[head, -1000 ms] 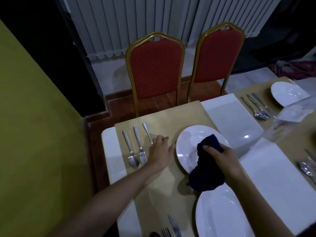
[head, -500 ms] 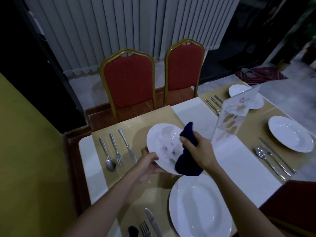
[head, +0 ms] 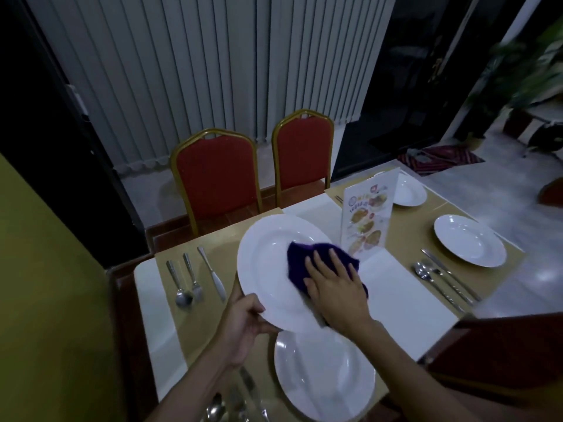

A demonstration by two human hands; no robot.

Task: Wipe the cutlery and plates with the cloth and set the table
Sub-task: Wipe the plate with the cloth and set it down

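Left hand (head: 243, 325) grips the near-left rim of the white plate (head: 268, 269), held above the table, face up, longer span running near to far. Right hand (head: 335, 293), fingers straight and pointing far, presses the purple cloth (head: 300, 263) onto it.

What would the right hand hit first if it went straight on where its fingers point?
Right hand, flat on the cloth, points across the plate: its far rim comes first, then probably the right chair. The menu stand looks just off-line; depth unclear.
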